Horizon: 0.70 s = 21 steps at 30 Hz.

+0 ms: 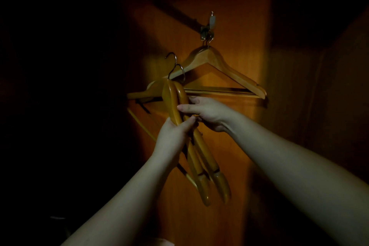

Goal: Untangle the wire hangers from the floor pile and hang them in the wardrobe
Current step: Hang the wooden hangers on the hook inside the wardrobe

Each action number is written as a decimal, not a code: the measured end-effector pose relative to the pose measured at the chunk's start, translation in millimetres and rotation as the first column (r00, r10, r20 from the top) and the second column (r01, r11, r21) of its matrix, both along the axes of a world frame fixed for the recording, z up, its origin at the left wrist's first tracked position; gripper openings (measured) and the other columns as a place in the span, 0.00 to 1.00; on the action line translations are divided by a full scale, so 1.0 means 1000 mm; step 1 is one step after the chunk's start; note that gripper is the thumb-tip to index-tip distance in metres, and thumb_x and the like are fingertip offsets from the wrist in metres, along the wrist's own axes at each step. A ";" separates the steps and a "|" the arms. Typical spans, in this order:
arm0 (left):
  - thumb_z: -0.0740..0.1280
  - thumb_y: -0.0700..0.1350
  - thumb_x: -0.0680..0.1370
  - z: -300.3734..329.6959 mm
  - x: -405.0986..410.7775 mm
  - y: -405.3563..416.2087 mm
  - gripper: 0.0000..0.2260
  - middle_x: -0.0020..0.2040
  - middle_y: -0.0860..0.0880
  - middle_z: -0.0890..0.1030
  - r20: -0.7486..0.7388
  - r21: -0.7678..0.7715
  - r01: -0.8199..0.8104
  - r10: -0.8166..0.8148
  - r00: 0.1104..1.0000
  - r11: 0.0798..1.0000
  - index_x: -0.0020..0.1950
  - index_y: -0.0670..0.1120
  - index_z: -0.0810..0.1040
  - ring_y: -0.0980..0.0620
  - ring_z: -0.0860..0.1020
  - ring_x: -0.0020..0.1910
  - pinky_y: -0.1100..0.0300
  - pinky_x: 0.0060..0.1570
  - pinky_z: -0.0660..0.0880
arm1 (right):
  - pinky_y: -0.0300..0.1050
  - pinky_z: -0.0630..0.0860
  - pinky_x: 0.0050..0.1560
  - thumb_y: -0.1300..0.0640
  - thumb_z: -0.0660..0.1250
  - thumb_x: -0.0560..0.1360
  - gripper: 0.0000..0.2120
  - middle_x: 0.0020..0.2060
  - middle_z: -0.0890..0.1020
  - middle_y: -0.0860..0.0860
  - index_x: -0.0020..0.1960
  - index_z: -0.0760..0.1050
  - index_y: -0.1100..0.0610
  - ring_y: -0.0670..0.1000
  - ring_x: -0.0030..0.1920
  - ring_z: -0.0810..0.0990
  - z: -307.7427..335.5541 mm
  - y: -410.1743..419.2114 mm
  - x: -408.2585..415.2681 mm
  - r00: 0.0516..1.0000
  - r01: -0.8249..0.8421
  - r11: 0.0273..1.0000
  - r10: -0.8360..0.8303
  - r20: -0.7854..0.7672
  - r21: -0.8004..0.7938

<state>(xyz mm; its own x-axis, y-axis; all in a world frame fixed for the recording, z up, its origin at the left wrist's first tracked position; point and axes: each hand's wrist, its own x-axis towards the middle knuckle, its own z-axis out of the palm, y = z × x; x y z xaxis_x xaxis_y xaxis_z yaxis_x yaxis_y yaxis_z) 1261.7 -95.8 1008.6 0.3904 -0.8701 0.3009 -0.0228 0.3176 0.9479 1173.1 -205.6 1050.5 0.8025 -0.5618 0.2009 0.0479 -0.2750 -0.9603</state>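
— Wooden hangers, where are they?
— Two wooden hangers [196, 146] are held together before the wardrobe panel [229, 126]; the left hand [171, 140] grips them, the right hand [207, 114] pinches them with curled fingers.
— Any hung?
— One hanging hanger [219, 66] is on the rail hook [207, 30].

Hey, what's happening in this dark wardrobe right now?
A person is holding two wooden hangers together, hooks up. The left hand grips them from below, and the right hand holds them at the side. One hanger already hangs from the rail against the wardrobe wall. The held pair is not yet on the rail.
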 end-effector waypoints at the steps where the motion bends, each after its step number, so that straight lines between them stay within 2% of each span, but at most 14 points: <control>1: 0.68 0.45 0.80 -0.002 0.001 -0.001 0.09 0.48 0.46 0.85 0.018 0.003 -0.028 0.028 0.999 1.000 0.60 0.50 0.77 0.46 0.85 0.46 0.50 0.44 0.82 | 0.40 0.76 0.44 0.56 0.70 0.76 0.16 0.50 0.84 0.52 0.62 0.77 0.60 0.49 0.51 0.83 -0.002 -0.003 -0.001 1.000 0.019 1.000 -0.019 0.005 0.001; 2: 0.68 0.46 0.79 -0.004 0.003 -0.002 0.10 0.49 0.46 0.85 0.025 0.009 -0.054 0.054 0.998 0.998 0.60 0.48 0.77 0.45 0.85 0.46 0.49 0.45 0.82 | 0.42 0.77 0.45 0.56 0.70 0.75 0.16 0.49 0.85 0.51 0.62 0.77 0.59 0.50 0.51 0.83 -0.004 -0.004 -0.003 0.999 0.040 0.999 -0.040 0.004 0.010; 4: 0.70 0.47 0.78 -0.008 0.006 -0.003 0.12 0.49 0.43 0.84 0.022 0.043 -0.135 0.135 0.991 0.990 0.60 0.45 0.76 0.44 0.84 0.44 0.47 0.46 0.82 | 0.45 0.79 0.45 0.56 0.70 0.76 0.11 0.43 0.84 0.51 0.57 0.78 0.58 0.50 0.45 0.83 -0.007 -0.008 -0.009 0.993 0.115 0.993 -0.115 -0.027 -0.018; 7: 0.70 0.45 0.78 -0.010 0.010 -0.001 0.14 0.48 0.39 0.81 -0.091 0.071 -0.158 0.164 0.982 0.985 0.59 0.40 0.72 0.45 0.82 0.35 0.50 0.39 0.81 | 0.38 0.76 0.38 0.55 0.66 0.78 0.05 0.41 0.82 0.53 0.51 0.77 0.56 0.48 0.38 0.80 -0.007 -0.012 -0.023 0.945 0.257 0.928 -0.299 -0.130 -0.269; 8: 0.70 0.45 0.79 -0.009 0.011 0.000 0.14 0.46 0.39 0.80 -0.117 0.069 -0.153 0.161 0.980 0.986 0.59 0.40 0.71 0.46 0.80 0.32 0.53 0.35 0.80 | 0.36 0.74 0.35 0.54 0.65 0.79 0.05 0.42 0.82 0.53 0.52 0.76 0.56 0.47 0.37 0.78 -0.007 -0.015 -0.027 0.928 0.274 0.900 -0.340 -0.152 -0.340; 10: 0.69 0.45 0.79 -0.007 0.014 0.002 0.13 0.42 0.40 0.79 -0.104 0.070 -0.173 0.180 0.978 0.982 0.58 0.41 0.71 0.48 0.79 0.28 0.56 0.31 0.78 | 0.36 0.73 0.34 0.53 0.64 0.80 0.08 0.45 0.83 0.52 0.55 0.75 0.56 0.46 0.38 0.78 -0.008 -0.024 -0.034 0.910 0.288 0.865 -0.381 -0.166 -0.411; 14: 0.69 0.45 0.79 -0.004 0.017 0.001 0.11 0.31 0.45 0.76 -0.091 0.064 -0.175 0.180 0.979 0.983 0.56 0.42 0.72 0.50 0.76 0.25 0.59 0.27 0.75 | 0.40 0.75 0.37 0.51 0.61 0.81 0.12 0.49 0.81 0.48 0.62 0.70 0.54 0.45 0.41 0.80 -0.009 -0.040 -0.050 0.882 0.316 0.833 -0.434 -0.183 -0.454; 17: 0.69 0.46 0.79 -0.001 0.017 0.000 0.10 0.30 0.46 0.76 -0.069 0.070 -0.195 0.200 0.977 0.978 0.55 0.43 0.72 0.51 0.75 0.24 0.59 0.26 0.74 | 0.41 0.74 0.38 0.50 0.60 0.82 0.12 0.47 0.81 0.49 0.63 0.70 0.54 0.45 0.41 0.79 -0.006 -0.050 -0.060 0.851 0.355 0.800 -0.490 -0.187 -0.484; 21: 0.69 0.46 0.79 0.008 0.014 -0.004 0.09 0.30 0.46 0.75 -0.044 0.065 -0.210 0.213 0.976 0.976 0.54 0.46 0.72 0.51 0.75 0.25 0.59 0.26 0.73 | 0.41 0.74 0.35 0.44 0.58 0.82 0.14 0.43 0.83 0.48 0.58 0.72 0.53 0.46 0.38 0.80 0.002 -0.060 -0.070 0.801 0.437 0.742 -0.578 -0.155 -0.508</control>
